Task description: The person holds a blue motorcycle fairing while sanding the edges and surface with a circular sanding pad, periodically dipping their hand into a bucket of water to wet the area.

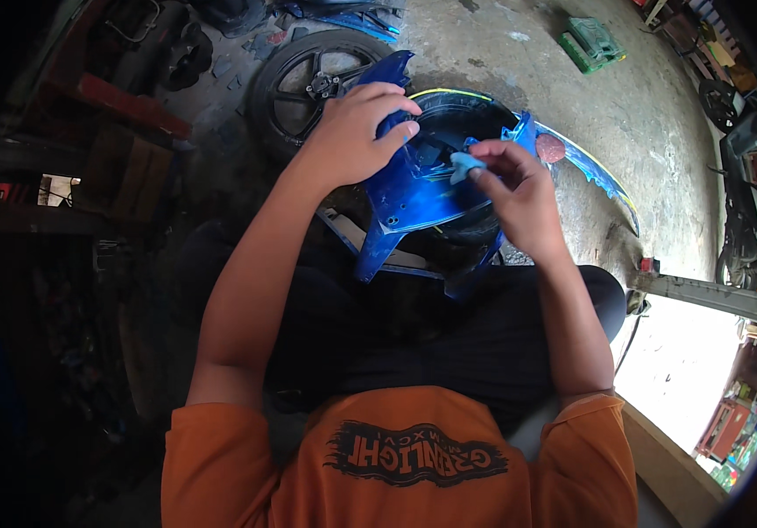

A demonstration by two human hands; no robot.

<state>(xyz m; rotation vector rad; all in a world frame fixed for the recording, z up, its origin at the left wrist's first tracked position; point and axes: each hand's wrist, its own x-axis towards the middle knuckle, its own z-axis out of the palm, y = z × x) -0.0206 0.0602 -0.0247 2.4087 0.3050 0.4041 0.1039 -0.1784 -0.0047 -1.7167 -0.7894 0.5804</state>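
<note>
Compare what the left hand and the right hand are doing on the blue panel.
The left hand lies spread over the blue motorcycle body panel, gripping its top edge; the right hand pinches a small light-blue pad between its fingers against the panel. Both are bare.

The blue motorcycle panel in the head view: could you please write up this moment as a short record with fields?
Setting: workshop with a concrete floor
Main thing: blue motorcycle body panel, resting on the person's lap
Left hand: grip on the panel's upper edge, steadying it
Right hand: fingers pinch a small light-blue piece against the panel
Behind panel: black wheel lying on the floor
Far floor: green crate
Clothing: orange shirt
</note>
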